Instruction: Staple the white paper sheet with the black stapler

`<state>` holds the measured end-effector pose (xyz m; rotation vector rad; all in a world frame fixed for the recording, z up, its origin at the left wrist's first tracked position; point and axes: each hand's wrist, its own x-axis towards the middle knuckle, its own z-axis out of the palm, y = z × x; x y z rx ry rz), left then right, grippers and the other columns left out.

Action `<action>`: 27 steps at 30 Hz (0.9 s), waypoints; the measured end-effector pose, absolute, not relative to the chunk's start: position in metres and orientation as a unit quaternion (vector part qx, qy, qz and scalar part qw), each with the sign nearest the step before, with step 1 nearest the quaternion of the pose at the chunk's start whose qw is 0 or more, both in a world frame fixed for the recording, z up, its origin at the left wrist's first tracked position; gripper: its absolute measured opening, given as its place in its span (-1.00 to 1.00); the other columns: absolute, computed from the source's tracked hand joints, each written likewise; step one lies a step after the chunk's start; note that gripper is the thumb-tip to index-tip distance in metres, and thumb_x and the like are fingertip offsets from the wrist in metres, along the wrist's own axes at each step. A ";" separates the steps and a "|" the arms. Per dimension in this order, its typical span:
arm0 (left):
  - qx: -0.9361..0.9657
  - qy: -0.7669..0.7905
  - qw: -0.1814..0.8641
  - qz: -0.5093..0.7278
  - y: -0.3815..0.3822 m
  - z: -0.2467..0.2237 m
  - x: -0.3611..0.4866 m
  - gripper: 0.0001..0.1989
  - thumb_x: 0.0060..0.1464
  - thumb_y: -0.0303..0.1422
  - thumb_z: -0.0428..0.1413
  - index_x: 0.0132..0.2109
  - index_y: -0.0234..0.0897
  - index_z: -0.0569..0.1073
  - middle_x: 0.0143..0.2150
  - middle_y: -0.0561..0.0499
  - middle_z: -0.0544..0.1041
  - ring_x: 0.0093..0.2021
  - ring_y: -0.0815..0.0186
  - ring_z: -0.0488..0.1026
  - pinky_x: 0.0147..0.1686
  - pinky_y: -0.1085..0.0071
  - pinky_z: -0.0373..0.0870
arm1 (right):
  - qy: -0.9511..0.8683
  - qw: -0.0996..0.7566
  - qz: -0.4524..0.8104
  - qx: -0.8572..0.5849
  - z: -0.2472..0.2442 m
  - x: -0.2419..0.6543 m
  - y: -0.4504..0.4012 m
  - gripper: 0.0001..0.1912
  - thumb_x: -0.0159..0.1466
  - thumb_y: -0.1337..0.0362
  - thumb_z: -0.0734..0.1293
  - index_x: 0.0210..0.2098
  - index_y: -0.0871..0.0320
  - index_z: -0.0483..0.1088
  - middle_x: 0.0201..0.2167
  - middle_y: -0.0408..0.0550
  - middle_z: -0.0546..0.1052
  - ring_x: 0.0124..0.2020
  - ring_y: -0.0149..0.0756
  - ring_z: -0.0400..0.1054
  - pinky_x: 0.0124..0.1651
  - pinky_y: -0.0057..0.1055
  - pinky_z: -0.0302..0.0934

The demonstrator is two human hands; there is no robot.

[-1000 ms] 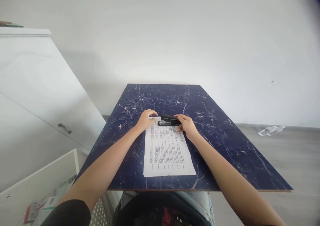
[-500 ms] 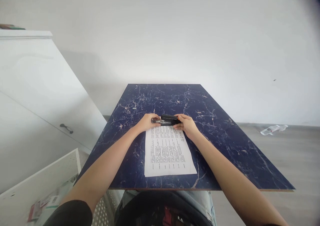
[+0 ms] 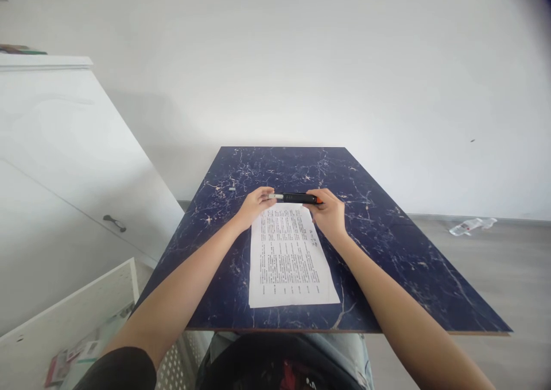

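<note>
A black stapler (image 3: 299, 197) with an orange part at its right end is held level just past the far edge of a printed sheet (image 3: 286, 258). My right hand (image 3: 330, 209) grips the stapler's right end. At its left end, where a pale metal part shows, the fingers of my left hand (image 3: 255, 206) are closed on it. The sheet lies flat on the dark blue marbled table (image 3: 284, 169), its near edge close to the table's front edge.
A white cabinet (image 3: 64, 126) with a dark handle stands at the left. Below it sits an open white drawer or bin (image 3: 77, 304) holding papers. Clear plastic (image 3: 471, 226) lies on the floor at the right, by the wall.
The stapler has been lifted and turned a little, its black top now facing me and the gap between its arms no longer visible. Both hands have shifted slightly away from me; my right hand also went right.
</note>
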<state>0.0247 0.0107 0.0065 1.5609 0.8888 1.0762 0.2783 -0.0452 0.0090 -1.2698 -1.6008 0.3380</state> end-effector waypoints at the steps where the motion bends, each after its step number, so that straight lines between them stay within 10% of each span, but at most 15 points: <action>1: 0.593 0.364 0.555 0.455 0.009 0.008 0.028 -0.67 0.22 -0.16 0.20 0.03 -0.25 0.48 0.13 -0.23 0.51 0.15 0.12 0.49 0.18 0.09 0.44 | -0.670 0.521 0.088 -0.522 0.011 0.279 -0.048 -0.70 0.28 0.26 0.34 -0.02 0.06 0.57 0.01 0.04 0.57 -0.32 -0.20 0.55 -0.39 -0.29 0.48; 4: 0.466 0.342 0.686 0.442 0.003 0.012 0.036 -0.66 0.35 -0.11 -0.01 -0.07 -0.30 0.46 0.11 -0.33 0.51 0.17 0.04 0.49 0.16 0.02 0.49 | -0.702 0.507 -0.038 -0.499 0.013 0.281 -0.054 -0.64 0.34 0.37 0.24 -0.01 -0.03 0.59 0.09 -0.04 0.56 -0.04 -0.15 0.53 -0.09 -0.23 0.49; 11: 0.339 0.370 0.739 0.450 0.003 0.000 0.045 -0.78 0.34 -0.36 -0.04 -0.22 -0.31 0.46 -0.15 -0.25 0.56 -0.04 0.12 0.58 0.12 0.09 0.53 | -0.839 0.322 -0.069 -0.433 0.005 0.282 -0.062 -0.60 0.43 0.33 0.19 0.09 -0.15 0.55 0.19 -0.13 0.52 -0.27 -0.28 0.53 -0.12 -0.21 0.42; 15: 0.340 0.406 0.711 0.462 0.011 -0.009 0.044 -0.84 0.29 -0.48 0.04 -0.27 -0.34 0.47 -0.26 -0.17 0.54 -0.20 0.23 0.57 0.01 0.20 0.57 | -0.800 0.371 -0.053 -0.469 0.006 0.274 -0.062 -0.62 0.41 0.31 0.19 0.06 -0.09 0.57 0.15 -0.09 0.55 -0.22 -0.24 0.54 -0.11 -0.21 0.43; 23: 0.353 0.476 0.495 0.635 0.027 -0.018 0.024 -0.90 0.24 -0.49 0.03 -0.14 -0.31 0.44 -0.26 -0.03 0.49 -0.45 0.46 0.40 -0.43 0.47 0.38 | -0.620 0.500 0.117 -0.593 0.002 0.275 -0.045 -0.69 0.13 0.14 0.47 -0.16 0.12 0.61 -0.30 -0.03 0.66 -0.34 -0.14 0.53 -0.22 -0.21 0.43; 27: 0.493 0.447 0.314 0.677 0.013 0.001 0.021 -0.80 0.33 -0.37 0.00 0.07 -0.23 0.35 -0.07 -0.09 0.52 -0.25 0.35 0.55 -0.23 0.37 0.47 | -0.631 0.458 0.208 -0.591 -0.009 0.277 -0.040 -0.69 0.04 0.16 0.53 -0.22 0.11 0.63 -0.34 -0.05 0.66 -0.33 -0.13 0.54 -0.20 -0.21 0.42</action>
